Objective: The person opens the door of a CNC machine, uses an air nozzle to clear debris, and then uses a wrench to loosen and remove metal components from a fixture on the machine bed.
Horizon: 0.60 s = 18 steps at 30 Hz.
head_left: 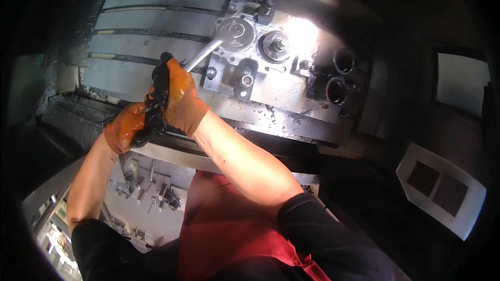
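Note:
My right hand (179,91), in an orange glove with black palm and fingers, is closed round a grey metal bar (202,56), likely a wrench handle. The bar slants up and right to a round metal disc (237,32) with a nut at its centre; how its end engages there is not clear. My left hand (134,124), gloved alike, is closed just below the right one, at the bar's near end, which the gloves hide. The disc sits on a flat metal workpiece (252,58), beside a second, darker round clamp (277,45) with a nut on top.
Black clamps (246,79) with bolts hold the workpiece on a slotted machine table (151,21). Two dark cylindrical openings (336,92) stand at its right. Below the table edge, a grey surface (172,177) carries several small metal parts. A pale panel (441,190) is at far right.

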Available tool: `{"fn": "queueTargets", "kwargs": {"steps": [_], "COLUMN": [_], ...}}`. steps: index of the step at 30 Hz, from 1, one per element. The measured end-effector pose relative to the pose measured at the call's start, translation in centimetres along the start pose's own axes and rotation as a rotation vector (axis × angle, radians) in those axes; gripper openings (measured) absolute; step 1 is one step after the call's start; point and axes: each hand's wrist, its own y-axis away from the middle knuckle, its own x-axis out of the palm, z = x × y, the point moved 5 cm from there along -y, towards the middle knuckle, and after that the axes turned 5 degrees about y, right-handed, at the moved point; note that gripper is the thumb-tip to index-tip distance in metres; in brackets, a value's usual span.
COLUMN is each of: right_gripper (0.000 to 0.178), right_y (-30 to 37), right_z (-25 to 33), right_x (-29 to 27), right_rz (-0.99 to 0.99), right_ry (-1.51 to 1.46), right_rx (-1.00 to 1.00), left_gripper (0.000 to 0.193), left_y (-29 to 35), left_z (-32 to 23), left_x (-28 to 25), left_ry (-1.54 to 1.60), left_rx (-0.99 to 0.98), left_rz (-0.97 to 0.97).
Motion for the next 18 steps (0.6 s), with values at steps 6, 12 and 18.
{"fn": "queueTargets", "kwargs": {"steps": [6, 12, 18], "right_gripper": [0.038, 0.043, 0.042], "right_y": [3.6, 1.9, 3.9], "right_z": [0.8, 0.3, 1.1], "right_x": [-1.8, -3.2, -2.1], "right_rz": [-0.171, -0.023, -0.132], "right_ry": [0.202, 0.094, 0.199], "right_rx": [0.152, 0.153, 0.121], "left_gripper": [0.021, 0.018, 0.016], "left_y": [0.9, -0.1, 0.6], "left_z": [3.3, 3.4, 4.3], "left_x": [5.8, 6.4, 7.3], "left_ry": [-0.031, 0.311, 0.548], "left_rx": [0.334, -0.057, -0.034], "left_rz": [0.049, -0.062, -0.042]}}
